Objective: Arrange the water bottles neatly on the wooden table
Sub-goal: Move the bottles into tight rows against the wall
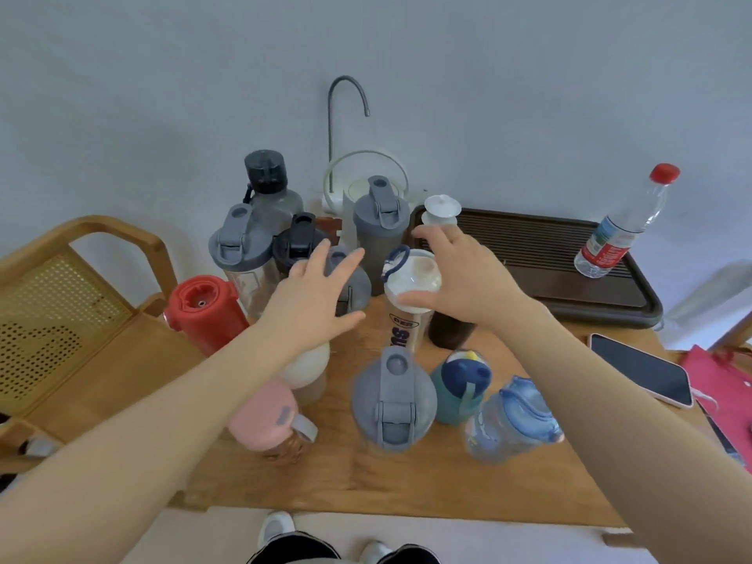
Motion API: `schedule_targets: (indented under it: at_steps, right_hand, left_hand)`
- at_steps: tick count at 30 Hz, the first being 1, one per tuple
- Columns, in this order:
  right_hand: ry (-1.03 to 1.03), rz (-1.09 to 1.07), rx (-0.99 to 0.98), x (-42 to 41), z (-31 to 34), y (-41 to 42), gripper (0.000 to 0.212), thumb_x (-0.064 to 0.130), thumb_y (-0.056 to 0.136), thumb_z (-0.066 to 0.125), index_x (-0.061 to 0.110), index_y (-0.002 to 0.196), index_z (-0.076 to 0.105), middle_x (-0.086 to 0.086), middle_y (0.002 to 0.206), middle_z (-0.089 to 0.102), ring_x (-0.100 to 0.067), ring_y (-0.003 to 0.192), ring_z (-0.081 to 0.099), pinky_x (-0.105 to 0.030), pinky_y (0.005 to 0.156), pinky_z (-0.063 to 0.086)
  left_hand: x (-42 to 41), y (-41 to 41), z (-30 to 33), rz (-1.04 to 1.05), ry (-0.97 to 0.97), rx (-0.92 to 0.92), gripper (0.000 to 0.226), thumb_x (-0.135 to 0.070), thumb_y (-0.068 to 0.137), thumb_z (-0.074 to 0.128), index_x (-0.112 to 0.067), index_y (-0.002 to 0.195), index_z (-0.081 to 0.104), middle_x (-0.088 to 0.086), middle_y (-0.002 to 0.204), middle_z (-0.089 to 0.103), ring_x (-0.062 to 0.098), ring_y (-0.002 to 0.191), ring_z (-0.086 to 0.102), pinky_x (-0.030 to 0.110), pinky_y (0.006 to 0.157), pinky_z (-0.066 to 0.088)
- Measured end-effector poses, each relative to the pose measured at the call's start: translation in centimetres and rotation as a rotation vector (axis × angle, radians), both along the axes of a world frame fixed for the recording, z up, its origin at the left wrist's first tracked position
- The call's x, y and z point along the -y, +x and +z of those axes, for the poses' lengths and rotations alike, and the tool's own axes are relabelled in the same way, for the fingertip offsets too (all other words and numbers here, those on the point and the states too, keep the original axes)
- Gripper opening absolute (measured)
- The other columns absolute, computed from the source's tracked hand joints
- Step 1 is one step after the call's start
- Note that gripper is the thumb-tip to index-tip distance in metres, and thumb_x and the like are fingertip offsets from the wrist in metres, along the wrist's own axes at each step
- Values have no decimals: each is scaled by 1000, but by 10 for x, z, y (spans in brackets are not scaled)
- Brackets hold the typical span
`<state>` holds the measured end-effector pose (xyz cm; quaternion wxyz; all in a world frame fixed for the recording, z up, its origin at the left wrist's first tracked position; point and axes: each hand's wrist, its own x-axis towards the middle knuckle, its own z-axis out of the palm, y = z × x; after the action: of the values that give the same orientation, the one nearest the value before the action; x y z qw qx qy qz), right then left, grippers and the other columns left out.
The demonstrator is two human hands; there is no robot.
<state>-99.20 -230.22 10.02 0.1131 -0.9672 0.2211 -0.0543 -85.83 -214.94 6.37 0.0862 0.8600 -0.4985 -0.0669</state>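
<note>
Several water bottles stand on the wooden table (407, 486). My right hand (464, 278) grips the white lid of a clear bottle with blue lettering (407, 319) at the middle. My left hand (321, 295) hovers with fingers spread over a grey-lidded bottle (358, 291), not clearly touching it. Nearer me stand a pink bottle (264, 417), a grey-lidded shaker (392, 405), a teal bottle with a navy lid (462, 384) and a blue translucent bottle (512, 417). A red bottle (203, 311) stands at the left. Grey and black bottles cluster at the back (264, 197).
A dark tray (569, 287) at the back right carries a red-capped plastic water bottle (626, 225) and a white lidded cup (441, 211). A phone (641, 368) lies at the right edge. A white kettle with a tap pipe (350, 189) stands behind. A wooden chair (73, 311) is left.
</note>
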Motion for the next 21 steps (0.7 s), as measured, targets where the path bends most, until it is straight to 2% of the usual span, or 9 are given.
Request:
schedule_targets:
  at_steps: [2, 5, 7, 9, 11, 14, 18, 21]
  right_hand:
    - [41, 63, -181, 1, -11, 20, 99, 53, 66, 73, 26, 144, 18, -9, 148, 33, -34, 125, 46, -44, 98, 42]
    - [51, 34, -201, 9, -25, 32, 93, 45, 65, 75, 30, 139, 21, -8, 137, 40, -32, 109, 53, -41, 81, 50]
    - [19, 38, -193, 9, -25, 28, 82, 42, 66, 73, 29, 133, 26, -7, 125, 46, -24, 91, 54, -33, 69, 44]
    - [-12, 62, -219, 6, -25, 19, 78, 44, 67, 71, 28, 130, 27, -5, 121, 47, -23, 88, 55, -31, 66, 42]
    - [-34, 59, -244, 3, -26, 11, 78, 46, 68, 69, 29, 131, 26, -4, 123, 46, -26, 99, 56, -33, 71, 46]
    - [-28, 37, -284, 2, -25, 4, 84, 47, 69, 70, 30, 137, 23, -5, 130, 45, -28, 110, 53, -37, 83, 49]
    - [65, 38, -379, 4, -8, 7, 111, 49, 65, 75, 30, 147, 3, -5, 151, 28, -30, 135, 33, -44, 106, 38]
    - [144, 26, -322, 3, 14, 16, 105, 50, 70, 72, 28, 148, 6, -2, 155, 21, -28, 140, 26, -46, 111, 31]
  left_hand:
    - [12, 4, -2, 2, 128, 5, 94, -58, 77, 60, -40, 143, -4, 13, 157, -8, 41, 134, 26, 46, 98, 41]
    - [25, 10, -10, 5, 204, 48, 107, -61, 68, 67, -40, 143, -5, 16, 156, -7, 44, 129, 32, 46, 93, 44]
    - [28, 12, -15, 18, 223, 44, 107, -57, 68, 69, -38, 144, -3, 19, 153, 5, 44, 121, 40, 44, 87, 47]
    - [28, 12, -19, -14, 175, 92, 96, -48, 73, 69, -35, 143, 5, 19, 143, 22, 40, 106, 49, 41, 77, 49]
    - [27, 12, -22, -48, 122, 109, 86, -42, 74, 67, -33, 140, 13, 16, 134, 30, 37, 95, 52, 39, 71, 48]
    - [23, 11, -24, -74, 137, 93, 86, -46, 73, 65, -32, 140, 13, 14, 133, 32, 35, 94, 54, 37, 71, 46]
    - [20, 7, -26, -173, 172, 182, 95, -52, 79, 60, -34, 144, -6, 16, 143, 26, 35, 104, 51, 37, 75, 44]
    - [13, 16, -17, -193, 174, 65, 104, -52, 78, 62, -35, 142, -17, 13, 153, 15, 36, 114, 47, 39, 80, 47]
